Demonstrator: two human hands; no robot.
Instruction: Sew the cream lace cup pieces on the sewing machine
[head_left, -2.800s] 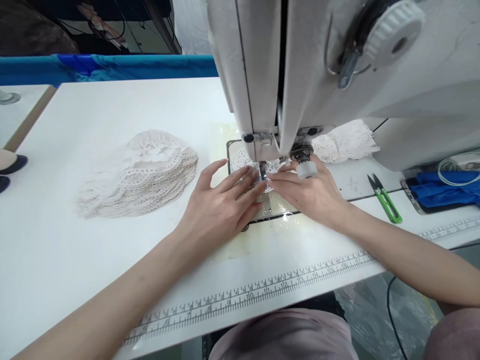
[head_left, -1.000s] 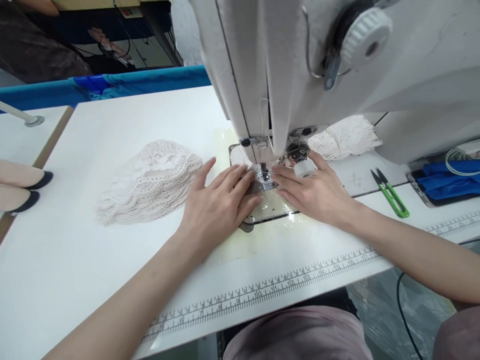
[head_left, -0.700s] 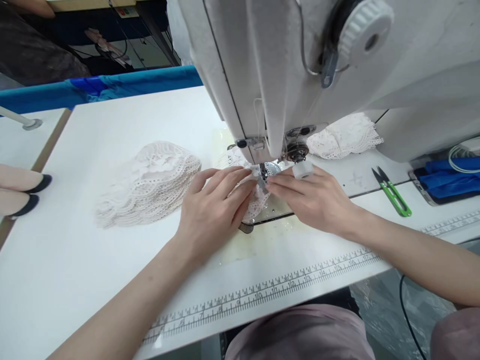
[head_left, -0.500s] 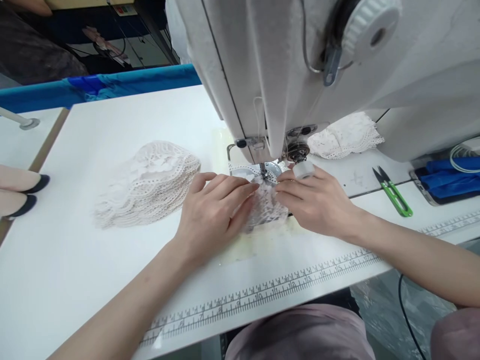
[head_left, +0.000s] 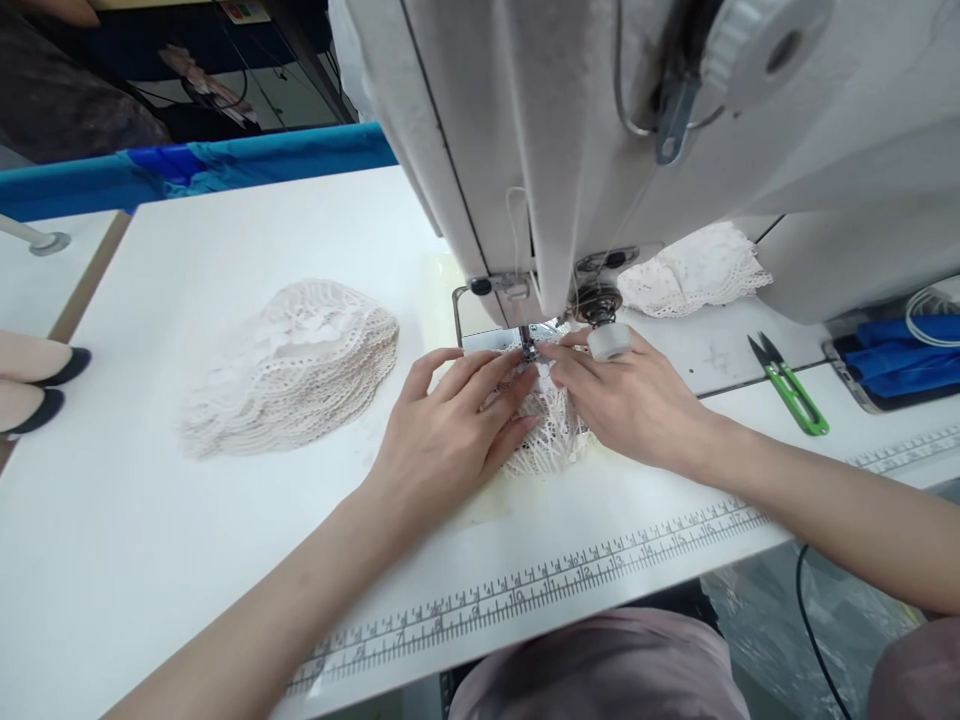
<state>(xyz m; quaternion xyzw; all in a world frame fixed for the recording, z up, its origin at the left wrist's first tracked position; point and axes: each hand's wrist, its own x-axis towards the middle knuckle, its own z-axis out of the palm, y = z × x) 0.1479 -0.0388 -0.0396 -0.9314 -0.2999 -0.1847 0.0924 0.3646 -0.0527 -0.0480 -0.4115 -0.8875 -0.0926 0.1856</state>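
A piece of white lace (head_left: 551,430) lies under the needle area of a sewing machine (head_left: 480,130), its openwork fanned toward the table's front. My left hand (head_left: 457,420) is closed on the lace's left side, fingertips close to the presser foot (head_left: 527,345). From the right, my right hand (head_left: 626,395) grips the lace beside the foot, fingers bent and partly behind a white knob (head_left: 610,341). Both hands cover much of the lace, so its edge at the needle is mostly hidden.
A stack of white lace pieces (head_left: 322,370) lies left of my hands. More white lace (head_left: 694,270) sits behind the needle area. Green thread snips (head_left: 791,390) and a phone under blue cloth (head_left: 892,365) are at right. A printed ruler (head_left: 517,600) follows the front edge.
My left hand has shifted right, nearer the presser foot. My right fingertips have moved slightly left. The lace between my hands has spread more, and its scalloped part left of the foot is now covered.
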